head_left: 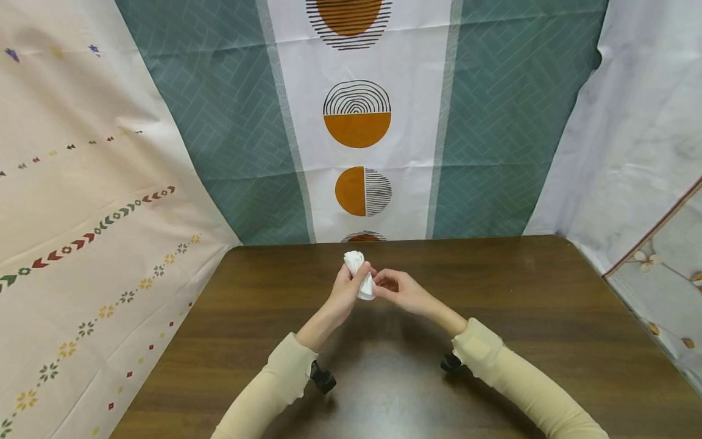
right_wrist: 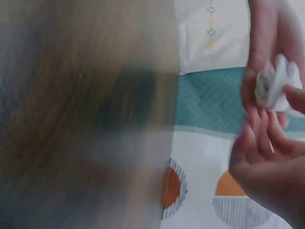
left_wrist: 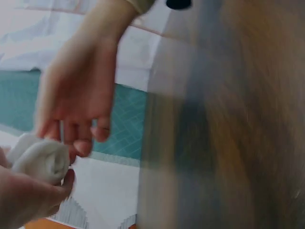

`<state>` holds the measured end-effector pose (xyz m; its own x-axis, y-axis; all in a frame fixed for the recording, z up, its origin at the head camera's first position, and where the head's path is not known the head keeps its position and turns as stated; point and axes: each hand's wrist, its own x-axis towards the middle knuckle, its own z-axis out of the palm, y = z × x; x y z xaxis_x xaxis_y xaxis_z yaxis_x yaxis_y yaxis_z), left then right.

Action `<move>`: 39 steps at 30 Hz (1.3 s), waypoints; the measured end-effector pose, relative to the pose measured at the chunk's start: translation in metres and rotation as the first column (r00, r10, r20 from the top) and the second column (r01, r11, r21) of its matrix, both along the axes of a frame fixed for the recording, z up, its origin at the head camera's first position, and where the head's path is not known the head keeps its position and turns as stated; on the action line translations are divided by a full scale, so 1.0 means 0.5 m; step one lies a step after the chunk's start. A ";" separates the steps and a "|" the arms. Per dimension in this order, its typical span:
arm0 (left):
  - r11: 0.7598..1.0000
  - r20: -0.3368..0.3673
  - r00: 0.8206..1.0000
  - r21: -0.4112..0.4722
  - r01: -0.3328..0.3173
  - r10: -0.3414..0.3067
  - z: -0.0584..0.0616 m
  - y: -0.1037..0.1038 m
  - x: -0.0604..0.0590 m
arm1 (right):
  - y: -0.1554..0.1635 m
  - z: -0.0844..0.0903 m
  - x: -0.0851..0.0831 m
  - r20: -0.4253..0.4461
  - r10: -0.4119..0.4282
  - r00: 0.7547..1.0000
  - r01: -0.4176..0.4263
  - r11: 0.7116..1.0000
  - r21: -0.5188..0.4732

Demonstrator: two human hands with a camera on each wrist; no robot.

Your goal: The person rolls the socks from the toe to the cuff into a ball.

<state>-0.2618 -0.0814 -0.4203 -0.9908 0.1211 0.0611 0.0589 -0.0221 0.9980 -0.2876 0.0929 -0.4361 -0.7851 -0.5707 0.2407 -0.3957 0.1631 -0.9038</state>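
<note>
A white cloth [head_left: 354,261], wound into a short thick roll, is held above the far half of the table. My left hand [head_left: 344,290] grips it round the middle, thumb along the near side. From the right, my right hand [head_left: 404,292] pinches at its lower side with curled fingers and thumb. The spiral end of the cloth [left_wrist: 45,160] faces the left wrist camera, where the right hand [left_wrist: 83,90] is palm-on. In the right wrist view, folded layers of the cloth [right_wrist: 276,86] appear between the hands; the exact fingertip contact is partly hidden.
The dark brown wooden table [head_left: 526,317] stretches under both forearms. A patterned green and white curtain [head_left: 378,146] hangs behind its far edge. A cream printed cloth [head_left: 109,244] hangs at the left, a pale marbled one [head_left: 641,152] at the right. Each wrist carries a black camera [head_left: 323,379].
</note>
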 end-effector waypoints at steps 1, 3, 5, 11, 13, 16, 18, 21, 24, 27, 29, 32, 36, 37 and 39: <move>0.999 -0.027 1.000 -0.030 -0.014 0.013 0.001 0.003 0.002 | -0.002 0.011 0.007 -0.034 -0.032 0.999 0.032 0.999 -0.011; 0.991 -0.088 0.995 -0.124 -0.055 0.044 0.005 0.006 0.007 | -0.004 0.038 0.020 -0.068 -0.111 0.991 0.108 0.993 -0.046; 0.975 -0.121 0.992 -0.212 -0.062 0.037 0.009 0.009 0.011 | -0.004 0.068 0.032 -0.064 -0.170 0.983 0.164 0.983 -0.084; 0.962 -0.056 0.987 -0.238 0.136 -0.153 0.019 0.011 0.011 | -0.001 0.122 0.046 -0.101 -0.221 0.970 0.217 0.975 -0.054; 0.959 -0.011 0.975 -0.185 0.216 -0.221 0.020 0.009 0.009 | 0.004 0.115 0.040 -0.099 -0.216 0.971 0.211 0.976 -0.054; 0.949 0.029 0.957 -0.126 0.289 -0.288 0.016 0.005 0.007 | 0.012 0.091 0.022 -0.093 -0.180 0.979 0.175 0.983 -0.054; 0.942 0.045 0.947 -0.094 0.322 -0.319 0.013 0.001 0.006 | 0.017 0.073 0.008 -0.087 -0.148 0.985 0.143 0.988 -0.058; 0.941 0.056 0.944 -0.082 0.328 -0.324 0.006 -0.005 0.005 | 0.022 0.062 -0.004 -0.067 -0.106 0.992 0.101 0.992 -0.075; 0.947 0.050 0.960 -0.157 0.279 -0.275 0.002 -0.009 0.004 | 0.027 0.059 -0.007 -0.004 -0.069 0.998 0.068 0.992 -0.103; 0.939 0.011 0.982 -0.289 0.186 -0.191 0.003 -0.009 0.003 | 0.030 0.057 -0.007 0.160 0.042 0.986 -0.012 0.983 -0.184; 0.922 -0.017 0.988 -0.362 0.139 -0.156 0.005 -0.007 0.001 | 0.029 0.054 -0.008 0.298 0.124 0.947 -0.042 0.962 -0.269; 0.912 -0.027 0.988 -0.390 0.129 -0.152 0.006 -0.007 0.000 | 0.025 0.047 -0.007 0.459 0.211 0.863 -0.013 0.917 -0.398; 0.955 0.078 0.984 -0.238 0.176 -0.162 0.008 -0.012 0.001 | 0.017 0.036 -0.006 0.398 0.128 0.908 0.044 0.918 -0.394; 0.965 0.116 0.979 -0.182 0.186 -0.167 0.009 -0.014 0.001 | 0.015 0.033 -0.006 0.306 0.073 0.949 0.039 0.937 -0.346; 0.979 0.189 0.966 -0.069 0.194 -0.178 0.011 -0.017 0.001 | 0.013 0.029 -0.003 0.026 -0.038 0.999 0.042 0.979 -0.198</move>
